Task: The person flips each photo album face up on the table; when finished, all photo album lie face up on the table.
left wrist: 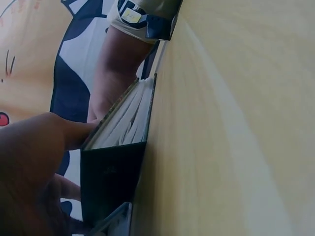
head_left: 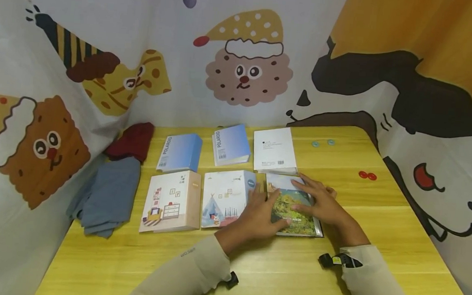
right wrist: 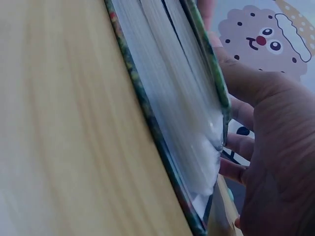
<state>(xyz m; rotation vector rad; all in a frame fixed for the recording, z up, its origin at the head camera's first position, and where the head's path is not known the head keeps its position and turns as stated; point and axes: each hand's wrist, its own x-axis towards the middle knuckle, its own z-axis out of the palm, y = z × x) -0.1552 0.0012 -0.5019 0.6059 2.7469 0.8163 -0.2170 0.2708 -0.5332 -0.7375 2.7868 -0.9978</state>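
Note:
A photo album [head_left: 293, 211] with a green-and-yellow landscape cover lies on the table, its dark spine facing left. My left hand [head_left: 258, 211] rests spread over the cover's left side, thumb toward the front edge. From the right, my right hand [head_left: 321, 203] touches the cover with extended fingers. In the left wrist view the album's dark spine [left wrist: 113, 177] sits beside the left hand [left wrist: 34, 172]. Thick white pages [right wrist: 177, 98] show between the covers in the right wrist view, with the right hand [right wrist: 285, 147] at the upper cover.
Illustrated albums [head_left: 170, 202] [head_left: 226, 201] stand left of it. Behind are two blue POLAROID albums [head_left: 180, 152] [head_left: 232, 145] and a white one [head_left: 274, 150]. Blue-grey cloth [head_left: 109, 198] and dark red cloth [head_left: 131, 142] lie at the left edge. Red [head_left: 367, 175] and pale blue [head_left: 322, 143] round pieces are at right.

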